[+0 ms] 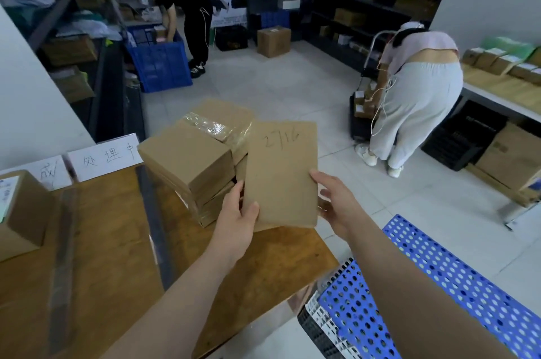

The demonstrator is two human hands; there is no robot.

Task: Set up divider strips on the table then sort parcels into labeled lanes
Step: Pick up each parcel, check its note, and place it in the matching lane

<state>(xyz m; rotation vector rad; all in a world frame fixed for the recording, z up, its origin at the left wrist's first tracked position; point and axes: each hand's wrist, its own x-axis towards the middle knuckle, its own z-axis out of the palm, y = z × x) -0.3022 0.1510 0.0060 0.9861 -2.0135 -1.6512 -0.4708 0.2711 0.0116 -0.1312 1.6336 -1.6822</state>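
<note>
A flat brown parcel [281,171] with handwritten numbers near its top is held upright over the right end of the wooden table [111,256]. My left hand [237,218] grips its lower left edge and my right hand [336,203] grips its right edge. Just left of it, a stack of brown taped parcels [193,159] stands on the table. Two dark divider strips [153,226] [63,244] lie along the tabletop and mark lanes. White handwritten lane labels [106,158] [48,172] stand at the table's far edge. A cardboard box [23,212] sits in the left lane.
A blue perforated crate [439,291] sits below my right arm. One person [415,95] bends over a cart on the right; another [187,15] leans into a blue crate [159,62] at the back left. Shelves with boxes line the walls.
</note>
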